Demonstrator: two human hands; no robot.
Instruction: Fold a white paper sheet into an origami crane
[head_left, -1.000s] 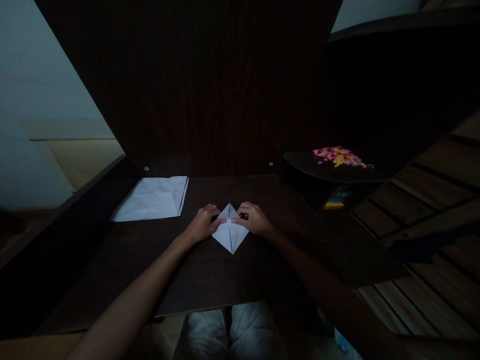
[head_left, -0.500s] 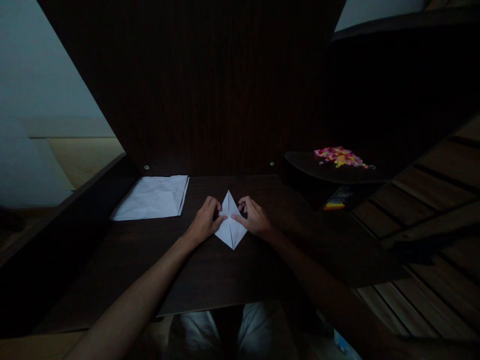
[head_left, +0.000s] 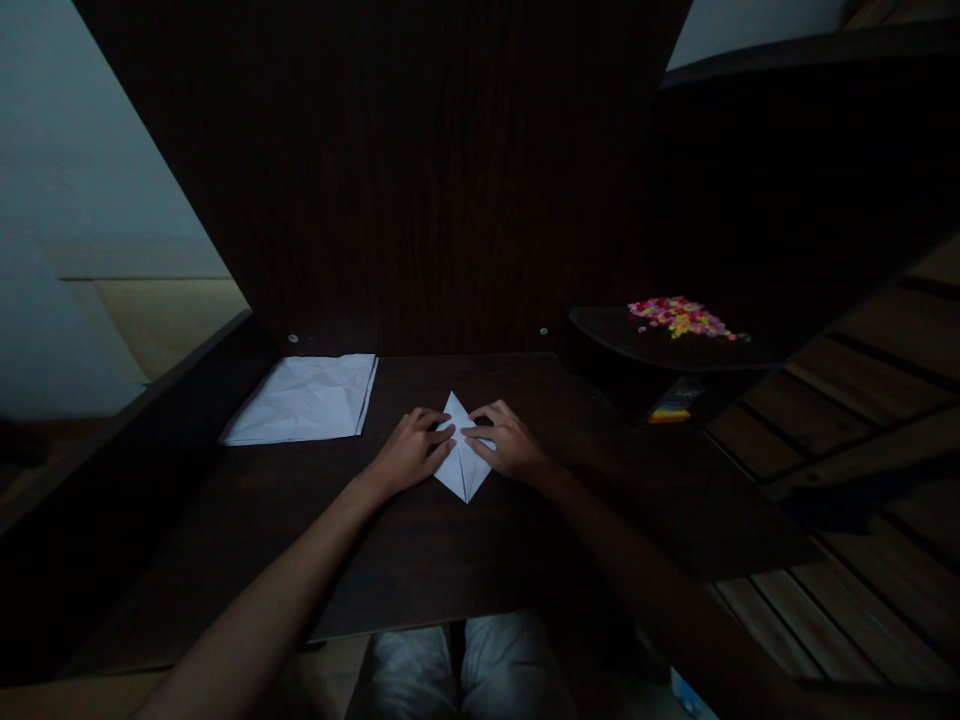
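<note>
A white sheet of paper [head_left: 465, 480], folded into a kite-like diamond, lies on the dark table in front of me. A crease or seam runs down its middle, from the top point to the bottom one. On its left side rests my left hand [head_left: 409, 448], fingers stretched and apart, the tips on the paper near the centre line. Opposite it, my right hand [head_left: 511, 443] lies over the right side with its fingers spread. Both hands cover parts of the paper's side edges.
Several creased white paper sheets [head_left: 304, 400] lie stacked at the back left of the table [head_left: 420, 560]. A low curved shelf [head_left: 600, 325] on the right bears a heap of small pink, red and yellow pieces [head_left: 682, 317]. A tall dark panel [head_left: 420, 180] closes the back.
Both hands have flattened onto the folded paper; before, their fingers were curled beyond its sides with thumbs on top. The paper's top point has shifted slightly left and nearer to me.
</note>
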